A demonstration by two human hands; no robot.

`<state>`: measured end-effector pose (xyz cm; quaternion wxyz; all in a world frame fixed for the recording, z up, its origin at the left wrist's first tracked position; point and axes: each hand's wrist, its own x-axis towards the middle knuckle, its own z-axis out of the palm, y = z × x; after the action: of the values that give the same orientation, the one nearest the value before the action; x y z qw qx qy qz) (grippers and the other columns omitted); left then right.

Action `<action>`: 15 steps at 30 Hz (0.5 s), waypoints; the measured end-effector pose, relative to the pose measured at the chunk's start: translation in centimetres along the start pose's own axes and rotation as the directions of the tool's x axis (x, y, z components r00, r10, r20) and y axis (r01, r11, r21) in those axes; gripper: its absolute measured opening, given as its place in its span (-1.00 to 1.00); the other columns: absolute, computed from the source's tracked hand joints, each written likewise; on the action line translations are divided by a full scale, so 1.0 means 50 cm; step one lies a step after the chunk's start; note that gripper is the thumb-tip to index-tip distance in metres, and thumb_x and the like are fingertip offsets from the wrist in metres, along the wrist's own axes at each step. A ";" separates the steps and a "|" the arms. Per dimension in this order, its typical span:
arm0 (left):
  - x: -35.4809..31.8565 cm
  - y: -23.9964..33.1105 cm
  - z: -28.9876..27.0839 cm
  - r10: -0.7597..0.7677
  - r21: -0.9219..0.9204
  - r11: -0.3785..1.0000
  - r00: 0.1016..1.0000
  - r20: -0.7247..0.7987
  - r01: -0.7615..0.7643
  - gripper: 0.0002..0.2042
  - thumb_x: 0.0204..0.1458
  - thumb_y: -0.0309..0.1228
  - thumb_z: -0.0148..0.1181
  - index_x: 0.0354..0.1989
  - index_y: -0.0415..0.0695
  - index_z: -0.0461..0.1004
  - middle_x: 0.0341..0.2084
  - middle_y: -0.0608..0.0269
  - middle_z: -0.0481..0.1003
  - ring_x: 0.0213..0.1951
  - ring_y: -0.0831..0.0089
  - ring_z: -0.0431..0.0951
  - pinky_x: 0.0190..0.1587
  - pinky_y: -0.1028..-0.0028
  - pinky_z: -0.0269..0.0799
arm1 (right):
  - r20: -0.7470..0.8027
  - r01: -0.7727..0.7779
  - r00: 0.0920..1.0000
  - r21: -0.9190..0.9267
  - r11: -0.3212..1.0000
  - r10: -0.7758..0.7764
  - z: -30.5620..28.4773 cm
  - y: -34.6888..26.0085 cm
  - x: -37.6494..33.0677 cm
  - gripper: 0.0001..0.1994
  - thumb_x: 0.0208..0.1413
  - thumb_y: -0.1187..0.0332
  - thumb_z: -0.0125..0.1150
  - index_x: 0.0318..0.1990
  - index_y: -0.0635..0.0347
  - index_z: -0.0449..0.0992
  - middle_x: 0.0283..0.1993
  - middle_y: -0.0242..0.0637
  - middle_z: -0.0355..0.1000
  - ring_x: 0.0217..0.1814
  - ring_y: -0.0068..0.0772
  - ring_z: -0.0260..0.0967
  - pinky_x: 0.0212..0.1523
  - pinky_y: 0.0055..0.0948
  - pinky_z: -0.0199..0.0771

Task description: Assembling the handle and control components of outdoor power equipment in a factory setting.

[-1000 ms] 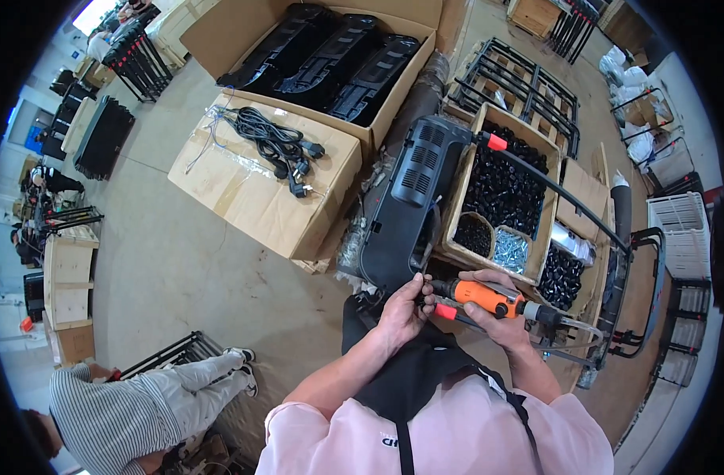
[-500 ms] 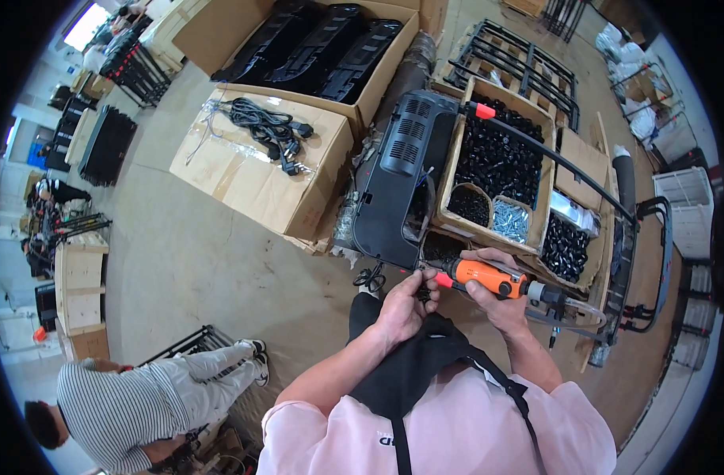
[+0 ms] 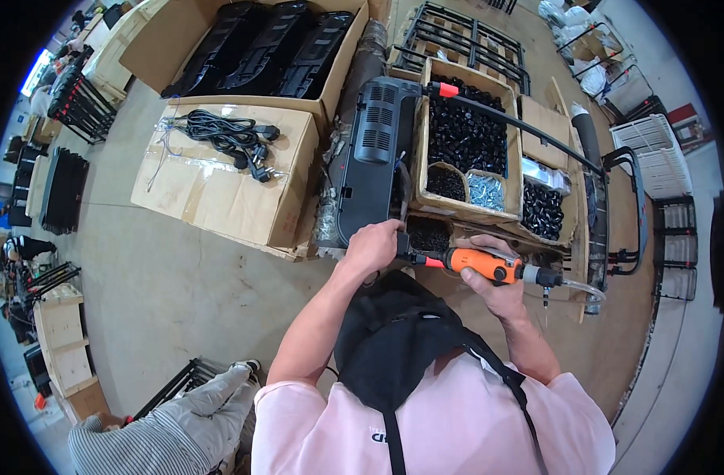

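My right hand (image 3: 495, 286) is wrapped around an orange pneumatic screwdriver (image 3: 482, 264), which lies nearly level and points left. A clear hose (image 3: 588, 288) runs from its back end. The driver's red-collared nose (image 3: 434, 262) reaches toward a small dark block (image 3: 402, 242) beside my left fingertips. My left hand (image 3: 373, 248) is closed, back up, at the near end of a long black plastic housing (image 3: 363, 194) with a vented bulge. Its fingers are partly hidden, so what they grip is unclear.
A wooden bin (image 3: 421, 178) of black plastic parts and silver screws (image 3: 485, 191) stands right of the housing. A black bar (image 3: 528, 133) crosses over it. Left are a cardboard box (image 3: 211, 190) with coiled power cords (image 3: 227, 138) and a carton of black covers (image 3: 255, 55). Another person (image 3: 164, 431) bends over at lower left.
My left hand has gone from pinching near the driver's nose to lying, back up, at the housing's near end. The screwdriver has turned more level. The whole view has shifted.
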<state>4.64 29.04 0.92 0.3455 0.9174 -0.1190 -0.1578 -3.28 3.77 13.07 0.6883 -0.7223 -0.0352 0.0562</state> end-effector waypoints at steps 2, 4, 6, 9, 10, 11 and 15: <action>0.005 0.013 -0.021 -0.018 -0.011 1.000 0.997 0.072 0.019 -0.67 0.33 -0.38 -0.06 0.13 -0.01 0.60 -0.22 -0.11 0.66 -0.13 -0.08 0.66 -0.05 0.02 0.56 | -0.011 -0.018 1.000 -0.026 1.000 0.018 0.009 0.006 -0.005 -0.46 0.10 0.57 0.43 0.24 0.24 0.39 0.21 -0.02 0.54 0.29 -0.22 0.49 0.37 -0.18 0.45; 0.006 0.013 -0.031 -0.042 -0.017 0.999 0.989 0.141 0.045 -0.66 0.30 -0.39 -0.06 0.11 0.01 0.61 -0.15 -0.17 0.65 -0.03 -0.17 0.63 0.05 -0.06 0.53 | -0.018 -0.037 0.999 -0.046 0.998 0.036 0.020 0.015 -0.007 -0.46 0.10 0.57 0.43 0.24 0.25 0.40 0.21 -0.03 0.54 0.29 -0.23 0.50 0.37 -0.18 0.46; 0.006 0.005 -0.036 -0.023 -0.024 0.999 0.988 0.155 0.027 -0.64 0.23 -0.42 -0.01 0.13 0.01 0.61 -0.17 -0.11 0.67 -0.06 -0.09 0.67 0.04 0.01 0.56 | 0.008 -0.002 1.000 -0.021 1.000 0.002 0.034 0.023 -0.004 -0.48 0.09 0.57 0.44 0.22 0.26 0.43 0.22 -0.05 0.54 0.28 -0.23 0.50 0.36 -0.20 0.47; 0.009 -0.015 -0.024 0.027 -0.034 0.999 0.991 0.130 -0.023 -0.68 0.30 -0.39 -0.05 0.09 -0.03 0.61 -0.20 -0.13 0.67 -0.10 -0.13 0.66 0.01 -0.02 0.55 | 0.010 -0.010 1.000 -0.018 1.000 0.011 0.053 0.031 0.000 -0.47 0.07 0.57 0.45 0.23 0.27 0.45 0.19 -0.05 0.56 0.26 -0.25 0.52 0.34 -0.22 0.50; 0.009 -0.012 -0.027 0.031 -0.035 0.999 0.991 0.132 -0.026 -0.68 0.30 -0.39 -0.05 0.09 -0.03 0.61 -0.20 -0.13 0.67 -0.10 -0.13 0.66 0.01 -0.02 0.55 | 0.007 -0.011 1.000 -0.021 1.000 0.011 0.055 0.035 0.001 -0.47 0.07 0.57 0.45 0.23 0.27 0.45 0.19 -0.05 0.56 0.26 -0.25 0.52 0.34 -0.22 0.50; 0.009 -0.009 -0.029 0.028 -0.036 0.999 0.990 0.138 -0.024 -0.68 0.30 -0.39 -0.05 0.09 -0.03 0.61 -0.20 -0.13 0.67 -0.10 -0.13 0.66 0.00 -0.02 0.55 | 0.000 -0.019 1.000 -0.053 0.998 0.019 0.057 0.039 0.002 -0.47 0.07 0.57 0.46 0.22 0.26 0.47 0.18 -0.08 0.57 0.25 -0.27 0.53 0.33 -0.25 0.50; 0.006 -0.013 -0.034 0.039 -0.052 0.998 0.988 0.147 -0.032 -0.68 0.30 -0.40 -0.04 0.09 -0.04 0.61 -0.20 -0.14 0.66 -0.10 -0.13 0.66 0.00 -0.02 0.55 | -0.001 -0.035 0.999 -0.150 0.988 0.036 0.073 0.047 0.012 -0.50 0.06 0.52 0.49 0.19 0.22 0.53 0.13 -0.18 0.59 0.18 -0.35 0.55 0.29 -0.33 0.53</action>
<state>5.62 30.42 1.63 0.3612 0.8920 -0.1566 -0.2222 -3.24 7.34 10.56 0.6310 -0.7725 -0.0270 0.0664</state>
